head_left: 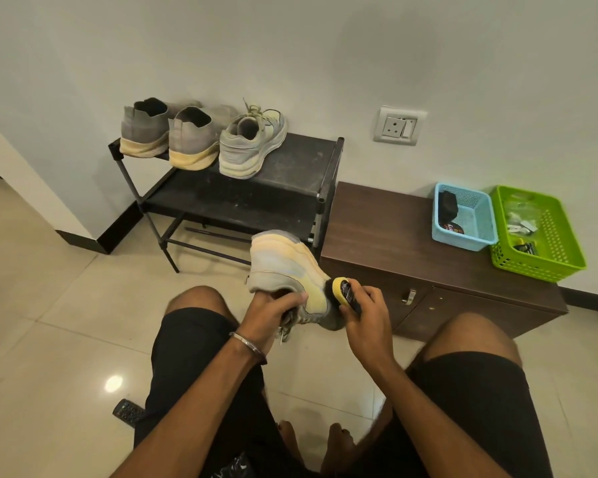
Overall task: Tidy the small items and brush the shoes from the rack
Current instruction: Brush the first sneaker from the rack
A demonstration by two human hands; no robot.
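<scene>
The person sits with bare knees apart, holding a pale sneaker [287,267] sole-up between them, just in front of the black rack [290,160]. The left hand [270,313] grips the shoe at its opening, thumb laid along the collar and the other fingers curled inside or under it. The right hand [366,313] wraps its fingers around a shoe brush [346,291] with a yellow rounded back and dark bristles that touch the shoe's side near the toe. There is a dark label on the brush's back, but its print is too small to read.

The sneaker's sole is chunky and layered, cream fading to soft yellow; its upper looks like grey mesh, with laces dangling below the left hand.

On the rack's top shelf stand three more shoes: a pair of grey knitted slip-ons [168,132] with yellowed foam soles, and the matching laced sneaker [252,143], heels facing the room. The shelf surface is dusty and scuffed.

To the right sits a low dark wood-grain cabinet [387,236] with a metal handle. On it are a blue perforated plastic basket [480,229] holding a dark block and a round tin (its lettering is unreadable) and, touching it, a green basket [563,246] of small pale items. A remote control [128,412] lies on the glossy tile floor.
</scene>
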